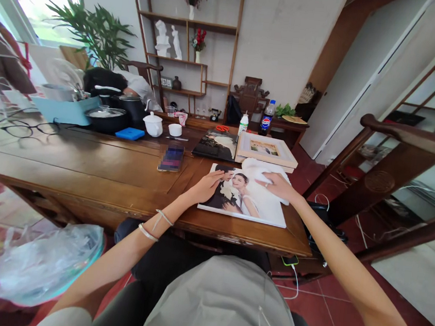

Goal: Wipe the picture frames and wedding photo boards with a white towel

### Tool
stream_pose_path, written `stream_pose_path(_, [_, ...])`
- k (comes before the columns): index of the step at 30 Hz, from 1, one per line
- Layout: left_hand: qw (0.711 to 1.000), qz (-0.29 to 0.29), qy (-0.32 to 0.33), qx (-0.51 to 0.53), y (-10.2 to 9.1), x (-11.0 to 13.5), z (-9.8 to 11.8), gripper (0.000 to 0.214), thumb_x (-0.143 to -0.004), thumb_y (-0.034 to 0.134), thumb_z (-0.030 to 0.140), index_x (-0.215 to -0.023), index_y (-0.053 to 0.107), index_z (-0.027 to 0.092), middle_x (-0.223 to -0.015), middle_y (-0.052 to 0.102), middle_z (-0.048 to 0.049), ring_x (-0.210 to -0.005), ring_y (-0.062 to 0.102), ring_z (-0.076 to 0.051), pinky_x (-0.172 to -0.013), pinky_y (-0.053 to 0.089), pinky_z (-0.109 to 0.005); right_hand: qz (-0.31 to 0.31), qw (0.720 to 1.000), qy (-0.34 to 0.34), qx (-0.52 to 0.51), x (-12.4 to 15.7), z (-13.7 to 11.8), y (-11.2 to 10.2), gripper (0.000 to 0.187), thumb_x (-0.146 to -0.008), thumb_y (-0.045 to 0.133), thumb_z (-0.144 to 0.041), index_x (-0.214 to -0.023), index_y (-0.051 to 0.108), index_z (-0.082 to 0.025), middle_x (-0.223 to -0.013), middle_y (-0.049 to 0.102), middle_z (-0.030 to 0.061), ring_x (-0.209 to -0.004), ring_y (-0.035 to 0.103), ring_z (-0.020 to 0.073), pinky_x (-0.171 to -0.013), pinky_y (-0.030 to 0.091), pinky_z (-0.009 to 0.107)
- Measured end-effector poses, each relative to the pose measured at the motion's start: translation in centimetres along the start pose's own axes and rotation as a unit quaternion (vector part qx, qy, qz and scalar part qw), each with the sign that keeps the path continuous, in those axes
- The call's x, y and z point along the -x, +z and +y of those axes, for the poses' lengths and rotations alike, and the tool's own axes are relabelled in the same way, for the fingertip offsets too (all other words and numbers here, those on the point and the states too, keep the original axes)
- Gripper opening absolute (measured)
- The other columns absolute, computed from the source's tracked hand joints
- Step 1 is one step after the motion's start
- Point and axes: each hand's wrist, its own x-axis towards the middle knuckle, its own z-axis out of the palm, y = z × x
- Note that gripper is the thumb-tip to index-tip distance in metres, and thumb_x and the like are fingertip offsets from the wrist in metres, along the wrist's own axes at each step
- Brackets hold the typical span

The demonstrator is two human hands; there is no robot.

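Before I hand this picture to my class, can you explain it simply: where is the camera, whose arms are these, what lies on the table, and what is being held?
There is no machine here. A person wears one camera on the head, looking forward and down, so the two bare arms are the wearer's own. The person sits at a wooden table. The left hand rests flat on the left edge of a photo print of a couple. The right hand lies on a white cloth at the print's upper right corner; whether it grips or only presses the cloth is unclear. Further back lie a phone, a dark photo album, a framed picture and a white teapot.
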Motion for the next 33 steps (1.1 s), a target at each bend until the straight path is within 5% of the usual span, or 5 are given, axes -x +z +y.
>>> stream_pose_path(11, [1.0, -0.002, -0.013, 0.009, -0.1, 0.0, 0.3, 0.043, -0.091, 0.03, 0.018, -0.127, 0.052, 0.012, -0.139, 0.048, -0.0106, -0.132, 0.041, -0.021, -0.113, 0.03, -0.039, -0.121, 0.992, -0.011, 0.029, 9.3, -10.5, -0.3, 0.029, -0.089, 0.046, -0.042, -0.08, 0.066, -0.023, -0.1, 0.065, 0.0089, -0.099, 0.058, 0.026, -0.083, 0.042, 0.033])
stream_pose_path(22, [1.0, -0.004, 0.002, -0.009, 0.0, 0.0, 0.1, 0.043, -0.092, 0.03, 0.021, -0.126, 0.053, 0.011, -0.139, 0.048, -0.0123, -0.13, 0.043, -0.021, -0.112, 0.031, -0.039, -0.07, 0.995, 0.01, 0.071, 1.0, -4.2, 0.9, 0.036, -0.088, 0.046, -0.043, -0.108, 0.065, -0.019, -0.11, 0.066, 0.012, -0.104, 0.057, 0.0298, -0.089, 0.042, 0.037])
stream_pose_path(25, [1.0, -0.004, 0.004, -0.007, 0.1, 0.0, -0.1, 0.041, -0.092, 0.032, 0.021, -0.126, 0.054, 0.013, -0.138, 0.049, -0.0114, -0.13, 0.043, -0.021, -0.112, 0.031, -0.039, -0.057, 0.994, -0.001, 0.094, -0.7, -2.3, 1.3, 0.041, -0.09, 0.044, -0.043, -0.116, 0.061, -0.018, -0.128, 0.058, 0.0124, -0.123, 0.045, 0.032, -0.104, 0.029, 0.047])
stream_pose_path(29, [1.0, -0.005, 0.004, -0.009, 0.0, 0.0, -0.1, 0.042, -0.091, 0.031, 0.019, -0.126, 0.053, 0.012, -0.138, 0.049, -0.0117, -0.131, 0.042, -0.021, -0.112, 0.031, -0.039, -0.068, 0.988, -0.004, 0.14, -1.1, -1.0, 1.6, 0.043, -0.09, 0.044, -0.039, -0.124, 0.056, -0.015, -0.14, 0.045, 0.0174, -0.138, 0.022, 0.0348, -0.107, 0.005, 0.063])
stream_pose_path(33, [1.0, -0.005, 0.006, -0.013, 0.0, 0.0, 0.1, 0.042, -0.092, 0.031, 0.019, -0.126, 0.054, 0.01, -0.137, 0.049, -0.0134, -0.131, 0.042, -0.021, -0.112, 0.031, -0.039, -0.097, 0.983, -0.032, 0.151, 1.1, -3.2, 1.6, 0.038, -0.087, 0.045, -0.023, -0.122, 0.057, -0.017, -0.14, 0.046, 0.0159, -0.141, 0.017, 0.0314, -0.107, 0.014, 0.062])
